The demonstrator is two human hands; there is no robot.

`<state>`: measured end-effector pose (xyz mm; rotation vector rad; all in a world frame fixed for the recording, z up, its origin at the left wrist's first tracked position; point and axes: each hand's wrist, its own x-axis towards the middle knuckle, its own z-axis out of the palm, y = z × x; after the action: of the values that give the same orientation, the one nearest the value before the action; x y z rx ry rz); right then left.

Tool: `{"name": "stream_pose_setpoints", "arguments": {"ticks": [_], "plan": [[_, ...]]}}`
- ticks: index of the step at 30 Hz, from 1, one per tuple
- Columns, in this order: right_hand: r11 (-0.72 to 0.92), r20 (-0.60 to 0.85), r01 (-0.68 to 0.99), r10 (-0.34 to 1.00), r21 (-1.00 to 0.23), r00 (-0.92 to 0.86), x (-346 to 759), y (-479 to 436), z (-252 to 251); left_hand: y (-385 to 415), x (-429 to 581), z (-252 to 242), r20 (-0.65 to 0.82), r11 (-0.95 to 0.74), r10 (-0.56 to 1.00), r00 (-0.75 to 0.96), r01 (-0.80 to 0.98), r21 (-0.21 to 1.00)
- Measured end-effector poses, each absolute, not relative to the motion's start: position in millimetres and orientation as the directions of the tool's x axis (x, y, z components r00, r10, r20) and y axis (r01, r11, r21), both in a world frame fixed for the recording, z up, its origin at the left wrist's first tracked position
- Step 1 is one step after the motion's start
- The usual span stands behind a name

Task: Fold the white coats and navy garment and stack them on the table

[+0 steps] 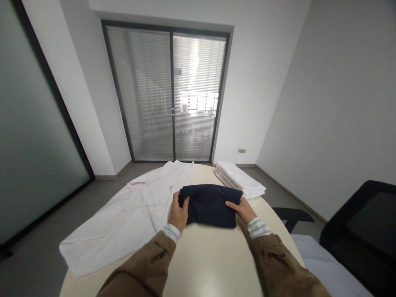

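A folded dark navy cloth is held up between my two hands, over the middle of the round table. My left hand grips its left edge, thumb in front and fingers behind. At its upper right corner my right hand pinches it in the same way. What kind of garment the cloth is cannot be made out. To the left, a white garment lies spread out and creased. Behind the navy cloth on the right rests a stack of folded white cloths.
The round cream table fills the lower middle. A black office chair stands at the right, with white cloth or paper beside the table edge. Glass doors with blinds are ahead.
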<state>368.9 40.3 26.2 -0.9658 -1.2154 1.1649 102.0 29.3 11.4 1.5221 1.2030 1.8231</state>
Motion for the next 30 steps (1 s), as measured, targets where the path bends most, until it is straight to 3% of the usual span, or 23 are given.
{"name": "stream_pose_setpoints", "arguments": {"ticks": [2,9,15,20,27,30], "plan": [[0.229,0.231,-0.103,0.973,-0.968,-0.005,368.6,39.5,26.3,28.6,101.4,13.9,0.512,-0.476,0.812,-0.282,0.188,0.859],[0.227,0.219,0.052,0.967,-0.972,-0.131,377.9,41.3,17.4,30.2,100.8,20.7,0.478,-0.427,0.853,-0.211,0.247,0.870],[0.256,0.256,0.013,0.966,-0.966,-0.034,376.7,45.6,10.8,29.9,99.9,18.8,0.505,-0.426,0.831,-0.233,0.317,0.847],[0.244,0.238,0.062,0.967,-0.968,-0.093,376.7,44.8,5.8,30.9,99.2,17.1,0.484,-0.402,0.845,-0.228,0.329,0.855],[0.348,0.352,0.125,0.936,-0.929,0.012,383.7,44.4,46.9,44.3,104.5,-6.3,0.234,-0.220,0.957,-0.172,0.098,0.971],[0.362,0.367,0.116,0.930,-0.925,0.026,390.6,51.2,72.6,44.0,106.8,-11.5,0.216,-0.209,0.973,-0.085,0.088,0.974]]}}
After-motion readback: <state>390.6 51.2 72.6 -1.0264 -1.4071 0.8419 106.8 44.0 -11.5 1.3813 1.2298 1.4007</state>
